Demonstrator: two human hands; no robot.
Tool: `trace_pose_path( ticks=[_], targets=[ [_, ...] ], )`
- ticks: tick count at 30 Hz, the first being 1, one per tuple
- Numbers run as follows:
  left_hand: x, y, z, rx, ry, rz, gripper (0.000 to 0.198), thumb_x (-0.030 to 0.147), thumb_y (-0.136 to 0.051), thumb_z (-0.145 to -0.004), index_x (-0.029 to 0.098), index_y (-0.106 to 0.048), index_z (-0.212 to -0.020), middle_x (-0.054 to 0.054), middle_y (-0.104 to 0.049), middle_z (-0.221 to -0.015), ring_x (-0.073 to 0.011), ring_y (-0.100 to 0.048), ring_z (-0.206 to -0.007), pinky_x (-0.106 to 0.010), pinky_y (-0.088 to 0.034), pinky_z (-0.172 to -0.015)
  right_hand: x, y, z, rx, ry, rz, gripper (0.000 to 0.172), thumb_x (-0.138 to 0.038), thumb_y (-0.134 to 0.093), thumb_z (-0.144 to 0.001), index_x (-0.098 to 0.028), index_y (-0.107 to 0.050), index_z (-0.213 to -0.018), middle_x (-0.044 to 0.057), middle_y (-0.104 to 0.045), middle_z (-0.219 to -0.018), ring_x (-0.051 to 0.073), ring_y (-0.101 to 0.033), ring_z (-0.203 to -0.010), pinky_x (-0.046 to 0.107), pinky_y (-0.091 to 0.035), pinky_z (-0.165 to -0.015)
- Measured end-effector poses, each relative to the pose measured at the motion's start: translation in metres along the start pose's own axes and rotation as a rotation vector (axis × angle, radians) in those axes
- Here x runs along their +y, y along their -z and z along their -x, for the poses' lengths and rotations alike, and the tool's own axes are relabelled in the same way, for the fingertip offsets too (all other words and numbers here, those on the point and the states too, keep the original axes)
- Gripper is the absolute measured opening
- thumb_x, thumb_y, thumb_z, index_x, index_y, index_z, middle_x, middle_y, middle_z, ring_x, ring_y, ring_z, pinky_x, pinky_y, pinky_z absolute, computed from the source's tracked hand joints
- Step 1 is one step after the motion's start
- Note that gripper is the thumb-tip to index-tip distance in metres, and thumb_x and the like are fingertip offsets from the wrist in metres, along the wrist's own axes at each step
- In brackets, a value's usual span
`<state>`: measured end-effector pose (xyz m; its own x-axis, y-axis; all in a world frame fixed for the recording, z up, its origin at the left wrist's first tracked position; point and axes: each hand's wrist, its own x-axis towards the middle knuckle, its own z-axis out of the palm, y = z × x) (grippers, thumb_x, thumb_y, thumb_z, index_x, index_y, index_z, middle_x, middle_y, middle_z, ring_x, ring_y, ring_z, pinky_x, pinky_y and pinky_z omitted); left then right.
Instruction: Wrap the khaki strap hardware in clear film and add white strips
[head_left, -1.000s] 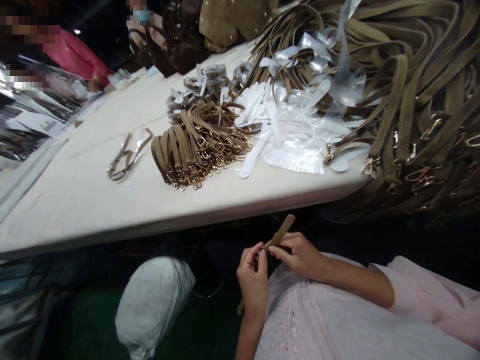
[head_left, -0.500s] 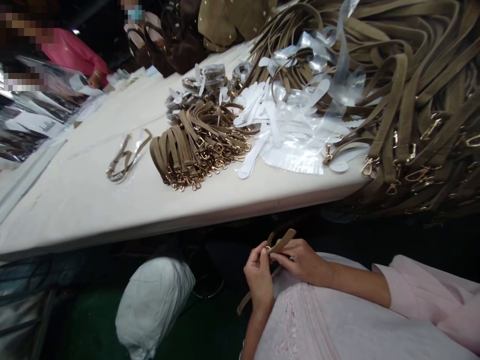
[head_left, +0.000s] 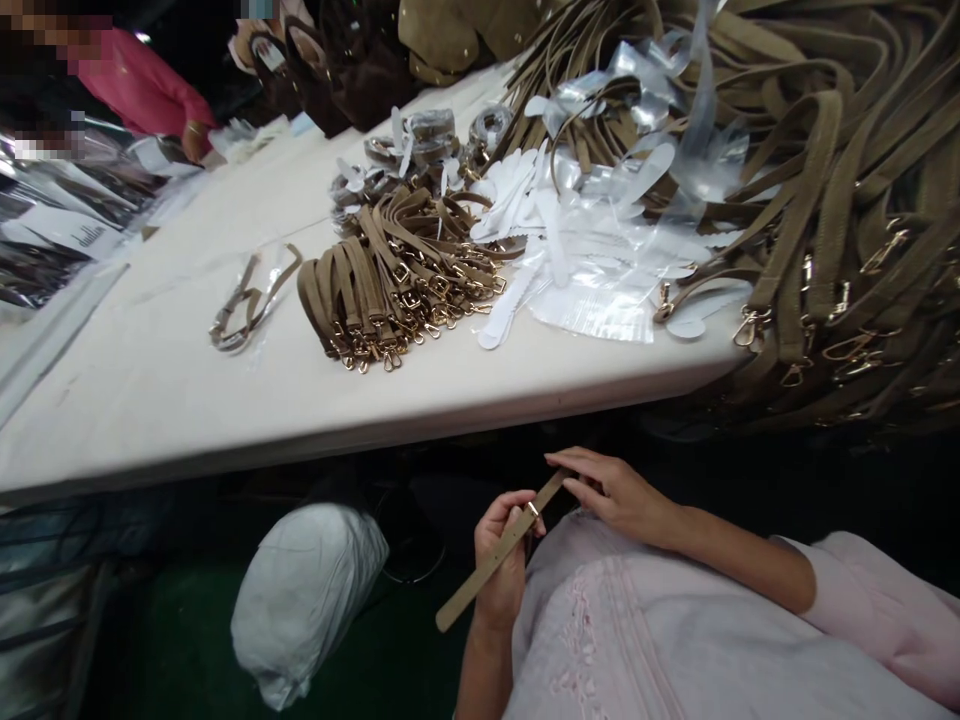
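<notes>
A tan strap [head_left: 480,577] with a small gold buckle lies slantwise across my two hands, above the lap and in front of the table edge. My left hand [head_left: 501,560] is wrapped round it close to the buckle, and the strap's rounded end sticks out at lower left. On the upper part of the strap, my right hand [head_left: 604,492] pinches it between thumb and fingers. Up on the table, a bundle of folded tan straps [head_left: 352,295] with gold clasps sits near the front edge.
The white table [head_left: 187,400] also bears a bagged strap [head_left: 251,300], white paper strips [head_left: 555,240], clear plastic bags and wrapped coils. Long straps [head_left: 810,200] hang over its right end. A white-covered rounded object [head_left: 307,600] stands below. A person in pink [head_left: 142,85] is at far left.
The strap's loose end, which pointed up to the right, now lies down to the left across my left hand. My right hand has moved slightly up and right along the strap.
</notes>
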<state>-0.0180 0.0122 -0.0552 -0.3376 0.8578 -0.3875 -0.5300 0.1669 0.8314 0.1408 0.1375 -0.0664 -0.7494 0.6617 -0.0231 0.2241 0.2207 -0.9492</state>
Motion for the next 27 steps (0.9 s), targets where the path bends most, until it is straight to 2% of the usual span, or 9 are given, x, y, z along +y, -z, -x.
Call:
trace_pose_path(
  ticks=[3,6,8,13,17,20,22,25,27],
  targets=[
    [0.004,0.009,0.003,-0.069,0.048,-0.036,0.025,0.036,-0.064,-0.091,0.015,-0.068,-0.104,-0.002,-0.060,-0.073,-0.0091,-0.053,-0.064,-0.019,-0.040,-0.062,0.008,0.002,0.000,-0.175,-0.144,-0.114,0.031,-0.036,-0.050,-0.097,-0.020,-0.068,-0.117,0.006,-0.066,-0.097,0.013,-0.059,-0.060,0.027,-0.048,-0.062],
    [0.008,0.015,0.005,-0.110,0.095,-0.182,0.027,0.037,-0.059,-0.094,0.014,-0.067,-0.106,-0.001,-0.058,-0.075,-0.0079,-0.048,-0.061,-0.019,-0.036,-0.058,0.006,0.008,0.002,-0.138,-0.139,-0.153,0.022,-0.035,-0.061,-0.090,-0.018,-0.074,-0.088,0.003,-0.062,-0.082,0.015,-0.058,-0.068,0.025,-0.043,-0.062],
    [0.010,0.015,0.006,-0.122,0.109,-0.312,0.030,0.039,-0.057,-0.095,0.014,-0.068,-0.106,-0.001,-0.056,-0.071,-0.0087,-0.047,-0.062,-0.020,-0.035,-0.058,0.004,0.013,0.004,-0.102,-0.143,-0.110,0.020,-0.034,-0.065,-0.087,-0.017,-0.072,-0.078,0.002,-0.061,-0.077,0.015,-0.057,-0.070,0.025,-0.040,-0.062],
    [0.003,0.011,-0.001,-0.161,0.165,-0.454,0.032,0.040,-0.061,-0.091,0.013,-0.070,-0.106,-0.004,-0.064,-0.076,-0.0097,-0.046,-0.062,-0.021,-0.035,-0.057,0.019,0.025,0.010,-0.063,-0.242,0.130,0.014,-0.028,-0.067,-0.086,-0.019,-0.070,-0.076,0.000,-0.065,-0.076,0.015,-0.058,-0.071,0.027,-0.038,-0.064],
    [-0.011,0.016,-0.007,-0.296,0.231,-0.510,0.031,0.035,-0.065,-0.087,0.016,-0.071,-0.111,-0.008,-0.072,-0.092,-0.0121,-0.053,-0.067,-0.023,-0.040,-0.063,0.035,0.032,0.017,-0.231,-0.409,0.300,0.008,-0.025,-0.070,-0.083,-0.020,-0.075,-0.080,0.002,-0.069,-0.082,0.021,-0.063,-0.078,0.029,-0.042,-0.067],
    [-0.014,0.020,-0.010,-0.313,0.244,-0.508,0.033,0.038,-0.064,-0.087,0.017,-0.072,-0.111,-0.010,-0.073,-0.100,-0.0176,-0.061,-0.081,-0.026,-0.045,-0.071,0.022,0.034,0.015,-0.168,-0.260,0.374,0.023,-0.020,-0.065,-0.087,-0.025,-0.073,-0.108,0.005,-0.067,-0.110,0.023,-0.063,-0.096,0.033,-0.045,-0.083],
    [-0.011,0.020,-0.011,-0.306,0.237,-0.515,0.033,0.039,-0.065,-0.087,0.016,-0.072,-0.110,-0.009,-0.073,-0.099,-0.0200,-0.063,-0.086,-0.028,-0.047,-0.075,0.000,0.033,0.010,-0.176,-0.098,0.250,0.037,-0.018,-0.063,-0.089,-0.028,-0.065,-0.125,0.005,-0.061,-0.124,0.022,-0.061,-0.106,0.032,-0.045,-0.092],
    [-0.002,0.016,-0.012,-0.316,0.187,-0.560,0.024,0.034,-0.067,-0.085,0.015,-0.074,-0.099,-0.007,-0.072,-0.093,-0.0209,-0.064,-0.087,-0.028,-0.047,-0.076,-0.032,0.026,-0.001,-0.446,0.096,-0.082,0.041,-0.022,-0.061,-0.093,-0.028,-0.058,-0.134,0.005,-0.061,-0.125,0.019,-0.059,-0.112,0.029,-0.045,-0.098],
    [0.001,0.014,-0.011,-0.323,0.168,-0.567,0.019,0.028,-0.069,-0.083,0.015,-0.074,-0.095,-0.006,-0.072,-0.089,-0.0199,-0.063,-0.085,-0.027,-0.046,-0.074,-0.043,0.019,-0.006,-0.594,0.153,-0.214,0.037,-0.022,-0.061,-0.094,-0.025,-0.061,-0.132,0.006,-0.063,-0.124,0.018,-0.059,-0.114,0.028,-0.044,-0.099]
  ],
)
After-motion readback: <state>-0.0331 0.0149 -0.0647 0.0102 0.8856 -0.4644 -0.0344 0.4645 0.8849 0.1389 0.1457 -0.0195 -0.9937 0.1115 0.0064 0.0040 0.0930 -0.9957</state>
